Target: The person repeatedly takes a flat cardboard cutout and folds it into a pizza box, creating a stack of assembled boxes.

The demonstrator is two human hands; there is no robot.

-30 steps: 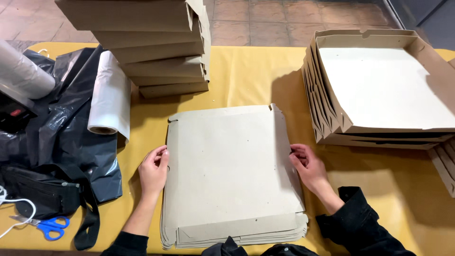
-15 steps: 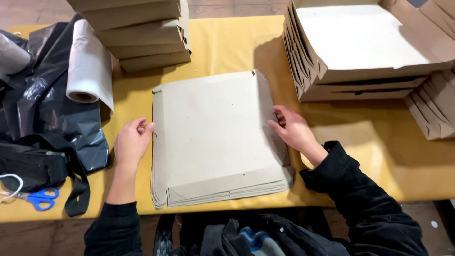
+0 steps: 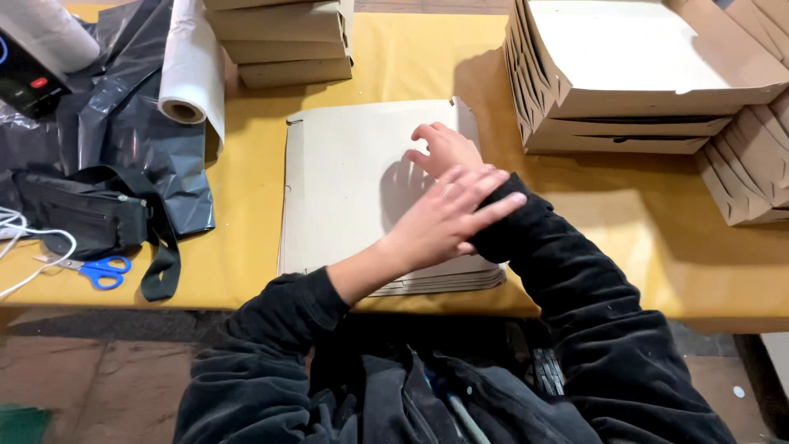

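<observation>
A stack of flat grey-brown cardboard box blanks [image 3: 345, 181] lies on the yellow table [image 3: 641, 230] in front of me. My left hand [image 3: 448, 218] reaches across the stack, fingers spread, and rests against my right forearm sleeve. Just beyond it, my right hand [image 3: 444, 148] hovers low over the right part of the top blank, fingers apart and slightly curled, casting a shadow on the card. Neither hand holds anything.
Folded open boxes [image 3: 641, 74] are nested at the back right, more [image 3: 756, 164] lean at the far right. Closed boxes [image 3: 283, 41] are stacked at the back. A plastic film roll [image 3: 191, 74], black bags [image 3: 123, 148], a black pouch [image 3: 82, 218] and blue scissors [image 3: 103, 270] lie left.
Both hands left the stack's side edges. My left hand swung right across the stack to my right sleeve, and my right hand moved over the top blank. The view shifted.
</observation>
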